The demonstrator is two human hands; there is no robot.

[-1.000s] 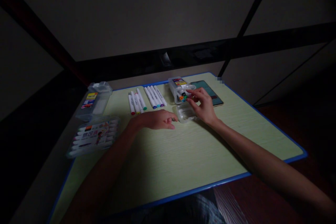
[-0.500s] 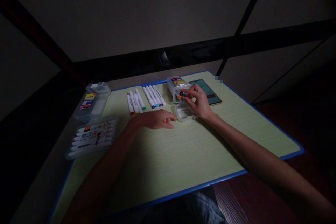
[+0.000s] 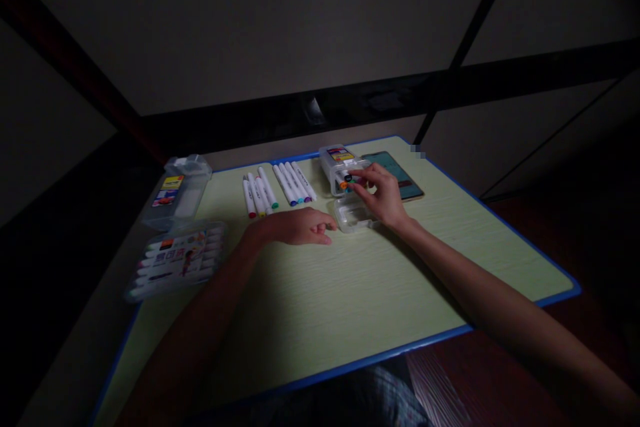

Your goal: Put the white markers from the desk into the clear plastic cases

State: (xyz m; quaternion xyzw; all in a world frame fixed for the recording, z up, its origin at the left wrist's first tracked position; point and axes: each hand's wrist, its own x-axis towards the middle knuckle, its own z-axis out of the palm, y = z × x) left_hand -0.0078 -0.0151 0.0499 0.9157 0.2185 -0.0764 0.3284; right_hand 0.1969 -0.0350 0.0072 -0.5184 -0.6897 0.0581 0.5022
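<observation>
My right hand (image 3: 383, 195) reaches the open end of a clear plastic marker case (image 3: 327, 170) lying on its side. Its thumb and index finger pinch at the black end of a marker (image 3: 349, 178) at the case mouth. An orange-ended marker (image 3: 343, 185) shows beside it; other ends are partly hidden by the fingers. The case's clear lid (image 3: 353, 215) hangs down onto the table below the hand. My left hand (image 3: 303, 225) rests left of the lid, fingers loosely curled, thumb apart, holding nothing.
Two groups of white markers (image 3: 259, 193) (image 3: 294, 181) lie left of the case. A phone or tablet (image 3: 407, 180) is behind my right hand. At the left are an open clear case (image 3: 190, 197) and a case filled with markers (image 3: 175, 260), on the blue-edged table (image 3: 350, 300).
My right fingertips have shifted very slightly, and the black marker end shows more clearly between them. My left hand stays in place.
</observation>
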